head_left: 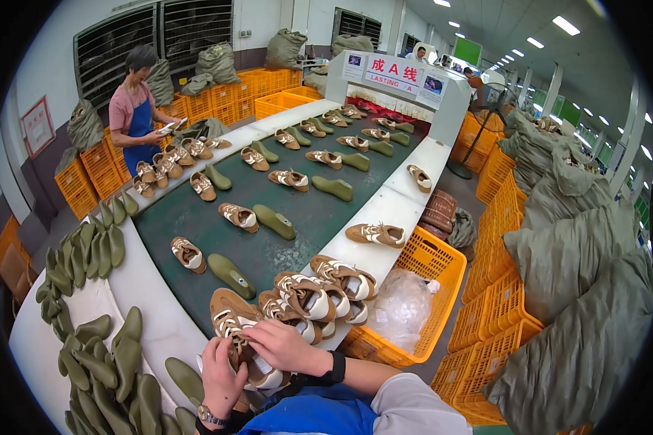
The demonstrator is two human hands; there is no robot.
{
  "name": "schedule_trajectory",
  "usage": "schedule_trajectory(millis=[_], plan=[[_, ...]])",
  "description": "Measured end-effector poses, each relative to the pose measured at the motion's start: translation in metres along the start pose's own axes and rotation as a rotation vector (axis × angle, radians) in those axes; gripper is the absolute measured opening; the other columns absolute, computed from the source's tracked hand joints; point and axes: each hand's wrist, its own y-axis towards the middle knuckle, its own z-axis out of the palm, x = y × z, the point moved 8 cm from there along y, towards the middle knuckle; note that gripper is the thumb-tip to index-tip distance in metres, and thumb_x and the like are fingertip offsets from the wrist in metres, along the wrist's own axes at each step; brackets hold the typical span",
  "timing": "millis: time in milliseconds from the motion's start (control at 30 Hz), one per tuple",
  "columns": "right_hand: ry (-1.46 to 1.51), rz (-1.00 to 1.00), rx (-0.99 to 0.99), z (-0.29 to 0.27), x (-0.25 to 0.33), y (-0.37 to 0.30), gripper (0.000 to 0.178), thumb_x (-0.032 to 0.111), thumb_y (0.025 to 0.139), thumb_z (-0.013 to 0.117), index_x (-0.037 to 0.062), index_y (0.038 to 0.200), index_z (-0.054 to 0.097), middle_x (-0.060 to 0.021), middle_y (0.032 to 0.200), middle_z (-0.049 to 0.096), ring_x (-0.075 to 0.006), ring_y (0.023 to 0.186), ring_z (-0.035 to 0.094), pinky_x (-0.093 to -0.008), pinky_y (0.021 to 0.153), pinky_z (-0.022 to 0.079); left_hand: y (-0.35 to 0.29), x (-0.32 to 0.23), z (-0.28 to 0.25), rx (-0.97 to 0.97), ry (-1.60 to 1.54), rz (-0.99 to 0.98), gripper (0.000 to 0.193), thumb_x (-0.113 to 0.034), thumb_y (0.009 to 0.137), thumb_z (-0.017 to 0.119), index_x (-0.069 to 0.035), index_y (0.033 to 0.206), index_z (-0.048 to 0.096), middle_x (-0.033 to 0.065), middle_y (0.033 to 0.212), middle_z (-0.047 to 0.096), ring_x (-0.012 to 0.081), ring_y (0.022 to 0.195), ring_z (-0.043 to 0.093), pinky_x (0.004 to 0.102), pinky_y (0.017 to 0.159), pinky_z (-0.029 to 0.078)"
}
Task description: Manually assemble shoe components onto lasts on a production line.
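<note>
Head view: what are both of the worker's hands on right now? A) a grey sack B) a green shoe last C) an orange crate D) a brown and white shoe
D: the left hand and right hand both grip the brown and white shoe at the belt's near edge.

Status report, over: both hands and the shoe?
Left hand and right hand both grip brown-and-white laced shoe. More shoes piled right beside.

Shoe point(233, 319) matt brown suede, white glossy stripes. Lasts point(116, 359) smooth green plastic. Belt point(218, 239) matt green rubber. Crates point(432, 264) orange plastic mesh. Sacks point(573, 254) coarse woven cloth.
</note>
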Motion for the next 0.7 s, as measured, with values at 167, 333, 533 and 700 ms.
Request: schedule_trajectory(millis=[167, 333, 533, 700], plan=[[0.014, 0.040, 0.073, 0.019, -0.001, -0.007, 0.025, 0.011, 0.084, 0.062, 0.0030, 0.107, 0.061, -0.0102, 0.093, 0.061, -0.0273, 0.083, 0.060, -0.0341, 0.073, 0.050, -0.010, 0.022, -0.004, -0.012, -0.054, -0.072, 0.042, 0.000, 0.072, 0.059, -0.002, 0.113, 0.053, 0.0193, 0.109, 0.057, 0.0378, 0.098, 0.056, 0.0428, 0.083, 0.048], [0.000, -0.114, 0.208, 0.041, 0.025, -0.006, 0.030, 0.025, 0.081, 0.066, 0.0105, 0.107, 0.063, -0.0058, 0.097, 0.061, -0.0243, 0.080, 0.062, -0.0322, 0.065, 0.052, -0.025, 0.057, -0.009, -0.061, 0.096, -0.234, 0.029, -0.001, 0.080, 0.054, -0.001, 0.109, 0.059, 0.0200, 0.101, 0.063, 0.0369, 0.089, 0.062, 0.0432, 0.076, 0.051], [0.027, -0.061, 0.703, 0.084, 0.026, -0.028, 0.040, 0.032, 0.081, 0.067, 0.0124, 0.114, 0.058, -0.0100, 0.089, 0.063, -0.0289, 0.073, 0.064, -0.0362, 0.060, 0.052, -0.033, 0.062, -0.013, -0.127, 0.055, -0.252, 0.030, -0.001, 0.080, 0.051, -0.003, 0.110, 0.057, 0.0181, 0.094, 0.064, 0.0364, 0.080, 0.062, 0.0434, 0.068, 0.051], [0.150, -0.104, 0.856, 0.120, 0.023, -0.036, 0.037, 0.030, 0.078, 0.069, 0.0097, 0.107, 0.059, -0.0138, 0.085, 0.063, -0.0333, 0.073, 0.063, -0.0412, 0.062, 0.051, -0.074, 0.078, -0.014, -0.099, 0.056, -0.391, 0.036, -0.010, 0.084, 0.057, -0.005, 0.119, 0.053, 0.0184, 0.096, 0.064, 0.0362, 0.082, 0.062, 0.0437, 0.069, 0.051]])
